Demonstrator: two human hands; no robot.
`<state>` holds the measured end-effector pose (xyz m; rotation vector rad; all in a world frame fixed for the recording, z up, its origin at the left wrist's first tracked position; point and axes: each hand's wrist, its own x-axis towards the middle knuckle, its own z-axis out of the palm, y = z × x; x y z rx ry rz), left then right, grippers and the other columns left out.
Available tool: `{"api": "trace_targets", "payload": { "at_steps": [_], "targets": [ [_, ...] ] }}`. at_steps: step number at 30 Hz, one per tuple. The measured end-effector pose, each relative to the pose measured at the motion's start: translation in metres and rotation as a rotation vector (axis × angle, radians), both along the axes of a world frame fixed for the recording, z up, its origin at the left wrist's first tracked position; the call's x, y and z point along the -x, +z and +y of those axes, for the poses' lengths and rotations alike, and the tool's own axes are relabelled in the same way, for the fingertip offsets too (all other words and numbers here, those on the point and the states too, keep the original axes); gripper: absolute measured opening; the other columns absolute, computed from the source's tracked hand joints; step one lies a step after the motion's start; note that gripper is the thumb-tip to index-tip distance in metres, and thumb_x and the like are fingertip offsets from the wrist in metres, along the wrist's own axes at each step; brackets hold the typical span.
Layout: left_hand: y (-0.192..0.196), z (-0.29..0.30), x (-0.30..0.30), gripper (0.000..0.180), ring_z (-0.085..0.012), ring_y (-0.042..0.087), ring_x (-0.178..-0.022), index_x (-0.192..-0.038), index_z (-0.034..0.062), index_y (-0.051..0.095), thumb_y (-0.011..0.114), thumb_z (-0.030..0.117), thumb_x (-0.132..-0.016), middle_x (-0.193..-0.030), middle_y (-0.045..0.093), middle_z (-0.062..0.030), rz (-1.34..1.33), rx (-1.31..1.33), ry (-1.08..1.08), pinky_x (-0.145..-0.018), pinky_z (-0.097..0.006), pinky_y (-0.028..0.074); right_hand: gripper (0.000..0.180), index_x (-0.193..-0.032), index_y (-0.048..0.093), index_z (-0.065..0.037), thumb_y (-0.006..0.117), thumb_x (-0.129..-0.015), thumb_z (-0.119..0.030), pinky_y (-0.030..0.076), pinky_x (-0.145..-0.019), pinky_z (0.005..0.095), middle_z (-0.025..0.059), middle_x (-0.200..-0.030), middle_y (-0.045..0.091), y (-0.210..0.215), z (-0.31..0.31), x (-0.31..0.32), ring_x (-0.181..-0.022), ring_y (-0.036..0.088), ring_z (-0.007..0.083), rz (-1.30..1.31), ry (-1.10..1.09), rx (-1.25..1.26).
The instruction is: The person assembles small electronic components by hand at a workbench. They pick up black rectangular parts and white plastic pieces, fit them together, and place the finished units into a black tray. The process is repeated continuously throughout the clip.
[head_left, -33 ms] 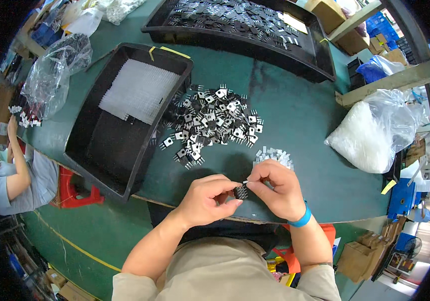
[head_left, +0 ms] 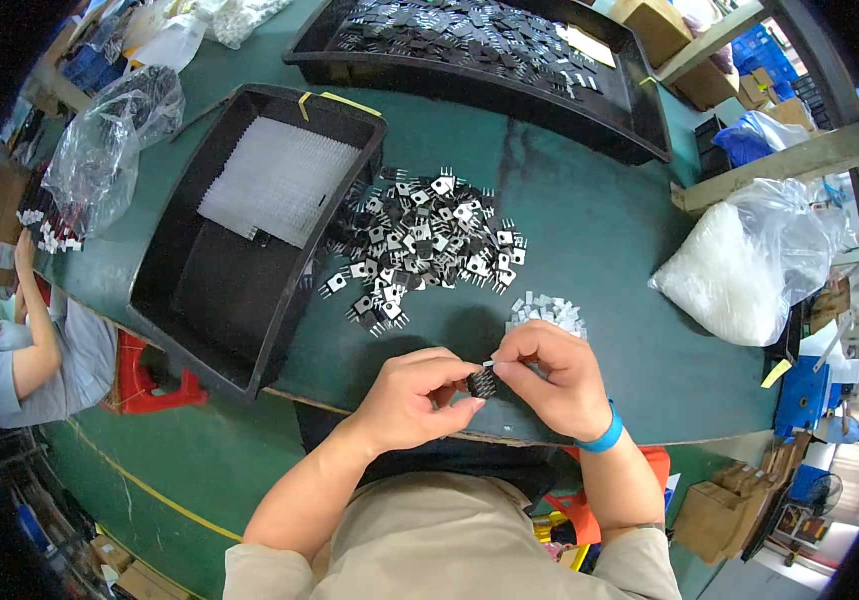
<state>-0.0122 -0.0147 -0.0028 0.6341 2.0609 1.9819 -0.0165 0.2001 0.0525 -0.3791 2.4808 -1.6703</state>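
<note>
**Matt plastic, bright metal, clear film**

The green tabletop [head_left: 589, 230] looks smooth and matt. The black tray [head_left: 174, 290] is dull plastic, holding a ribbed translucent sheet [head_left: 279, 180]. The loose components [head_left: 419, 240] show black bodies with shiny metal tabs. The bag of white pieces [head_left: 749, 265] is glossy clear film. The blue wristband [head_left: 604, 438] looks rubbery.
</note>
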Motion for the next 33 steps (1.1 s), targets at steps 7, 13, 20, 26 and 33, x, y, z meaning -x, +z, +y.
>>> {"api": "trace_targets", "payload": {
  "at_steps": [7, 13, 20, 26, 33],
  "targets": [
    [0.000, 0.000, 0.000, 0.030, -0.0102, 0.057, -0.060, -0.106, -0.0002, 0.071, 0.082, 0.007, -0.079, -0.080, 0.063, -0.0055, 0.040, 0.013, -0.004, -0.053, -0.025, 0.047, 0.009, -0.093, 0.069, -0.002, 0.069, -0.085, 0.002, 0.050, -0.067, 0.0315, 0.0099, -0.086, 0.067, 0.006, -0.004, 0.001, -0.076, 0.066, 0.0216, 0.020, 0.064, -0.035],
    [0.000, 0.000, 0.001, 0.028, -0.0109, 0.057, -0.061, -0.104, -0.0001, 0.071, 0.082, 0.007, -0.079, -0.080, 0.063, -0.0060, 0.019, 0.018, 0.000, -0.054, -0.026, 0.048, 0.010, -0.094, 0.069, -0.002, 0.069, -0.085, 0.001, 0.050, -0.065, 0.0323, 0.0106, -0.084, 0.065, 0.010, -0.003, 0.002, -0.074, 0.064, 0.0230, -0.011, 0.077, -0.062],
    [0.001, -0.001, 0.002, 0.027, -0.0111, 0.057, -0.061, -0.103, -0.0002, 0.071, 0.082, 0.007, -0.079, -0.081, 0.064, -0.0061, 0.025, 0.038, -0.009, -0.055, -0.026, 0.048, 0.013, -0.098, 0.070, -0.002, 0.068, -0.085, 0.001, 0.050, -0.066, 0.0332, 0.0114, -0.085, 0.065, 0.011, -0.001, 0.006, -0.074, 0.064, 0.0245, 0.032, 0.152, -0.087],
    [0.002, -0.002, 0.002, 0.028, -0.0111, 0.057, -0.061, -0.104, -0.0001, 0.072, 0.082, 0.007, -0.079, -0.081, 0.064, -0.0058, 0.005, 0.034, -0.005, -0.055, -0.025, 0.047, 0.019, -0.103, 0.071, -0.001, 0.065, -0.085, 0.002, 0.052, -0.068, 0.0343, 0.0134, -0.090, 0.067, 0.019, 0.002, 0.006, -0.077, 0.065, 0.0277, -0.009, 0.079, -0.084],
    [0.003, -0.003, 0.002, 0.033, -0.0106, 0.061, -0.064, -0.106, 0.0013, 0.074, 0.083, 0.005, -0.075, -0.081, 0.067, -0.0056, -0.003, 0.088, -0.004, -0.055, -0.025, 0.049, 0.016, -0.101, 0.071, -0.003, 0.066, -0.086, 0.000, 0.052, -0.068, 0.0352, 0.0149, -0.081, 0.064, 0.013, 0.020, 0.005, -0.074, 0.065, 0.0279, 0.013, -0.104, -0.264]
  ]
}}
